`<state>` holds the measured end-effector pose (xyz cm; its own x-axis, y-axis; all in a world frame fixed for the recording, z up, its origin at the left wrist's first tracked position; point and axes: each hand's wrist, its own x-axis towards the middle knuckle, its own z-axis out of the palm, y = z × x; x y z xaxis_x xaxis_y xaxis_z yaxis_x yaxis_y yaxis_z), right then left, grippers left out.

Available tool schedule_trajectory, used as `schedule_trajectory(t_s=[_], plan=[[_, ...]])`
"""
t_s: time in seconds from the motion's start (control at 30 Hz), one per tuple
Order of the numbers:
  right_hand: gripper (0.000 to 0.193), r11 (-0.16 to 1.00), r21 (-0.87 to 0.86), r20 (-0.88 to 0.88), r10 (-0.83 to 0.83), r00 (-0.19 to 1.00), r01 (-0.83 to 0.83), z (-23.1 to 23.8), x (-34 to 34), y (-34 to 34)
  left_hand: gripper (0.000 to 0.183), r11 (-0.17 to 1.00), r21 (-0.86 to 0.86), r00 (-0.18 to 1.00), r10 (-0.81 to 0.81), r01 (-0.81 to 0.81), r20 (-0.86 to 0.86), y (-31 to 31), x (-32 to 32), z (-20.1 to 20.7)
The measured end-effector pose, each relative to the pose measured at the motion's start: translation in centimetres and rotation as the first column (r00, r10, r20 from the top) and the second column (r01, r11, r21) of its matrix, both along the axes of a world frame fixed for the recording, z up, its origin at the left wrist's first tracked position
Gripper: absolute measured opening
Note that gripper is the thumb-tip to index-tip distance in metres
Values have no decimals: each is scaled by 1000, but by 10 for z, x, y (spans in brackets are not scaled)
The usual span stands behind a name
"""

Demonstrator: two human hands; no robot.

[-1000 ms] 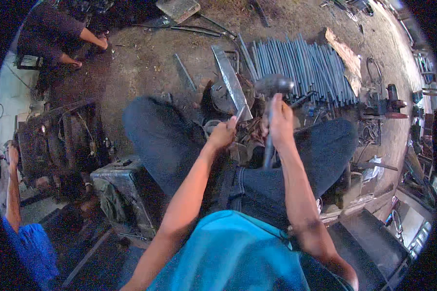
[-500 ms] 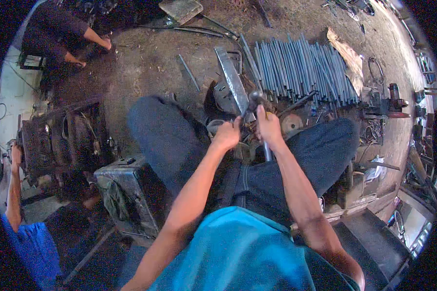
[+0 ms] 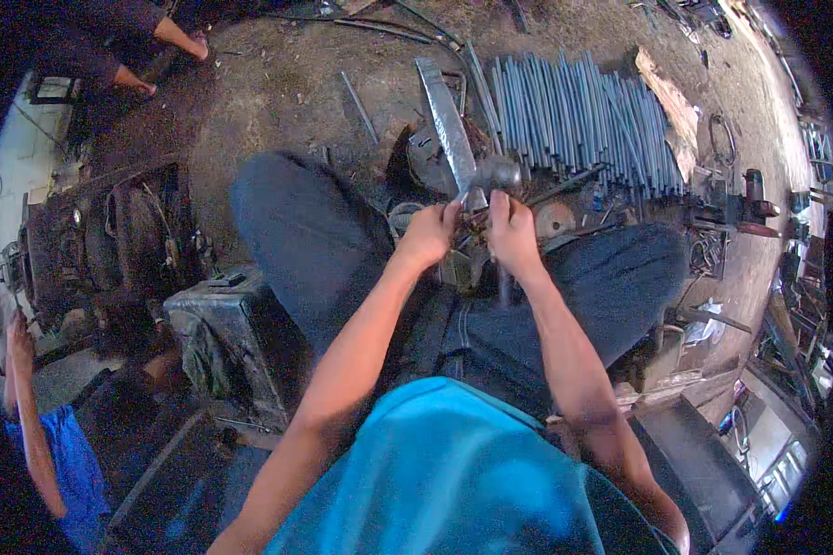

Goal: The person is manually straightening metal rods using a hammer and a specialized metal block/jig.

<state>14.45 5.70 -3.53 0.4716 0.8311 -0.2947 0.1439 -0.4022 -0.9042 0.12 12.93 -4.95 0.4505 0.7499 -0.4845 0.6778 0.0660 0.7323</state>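
My left hand [image 3: 426, 237] is closed on the near end of a long, flat steel blade [image 3: 448, 128]. Its hammered surface shines, and it slants away up and to the left. Closed around a hammer [image 3: 498, 173] is my right hand [image 3: 513, 237], with the thumb along the handle. The hammer's head sits just right of the blade's near end; whether they touch I cannot tell. The handle runs down below my fist, blurred. Under the blade lies a round metal piece [image 3: 428, 157], partly hidden. What supports the work between my knees is mostly covered by my hands.
Beyond my right knee lies a row of thin metal rods [image 3: 578, 116], with brown paper or board [image 3: 666, 106] at their right. A vise-like tool [image 3: 754, 199] stands farther right. At my left is a dark metal box [image 3: 217, 301]; another person's arm [image 3: 30, 407] shows at the far left.
The hammer head has shifted slightly right and looks larger. The whole view has shifted a little. At the left, the other person's arm has moved down.
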Motion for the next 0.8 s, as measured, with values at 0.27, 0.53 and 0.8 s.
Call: schedule_trajectory(t_s=[0.27, 0.53, 0.8], plan=[[52, 961, 224, -376, -69, 924, 163, 114, 21, 26, 63, 992, -57, 981, -119, 111, -156, 8, -4, -7], [37, 930, 321, -238, -105, 965, 180, 80, 7, 9, 62, 998, -64, 992, -36, 29, -123, 4, 1, 1], [39, 985, -89, -441, -170, 881, 146, 57, 8, 21, 55, 998, 66, 998, 26, -22, -54, 6, -6, -13]])
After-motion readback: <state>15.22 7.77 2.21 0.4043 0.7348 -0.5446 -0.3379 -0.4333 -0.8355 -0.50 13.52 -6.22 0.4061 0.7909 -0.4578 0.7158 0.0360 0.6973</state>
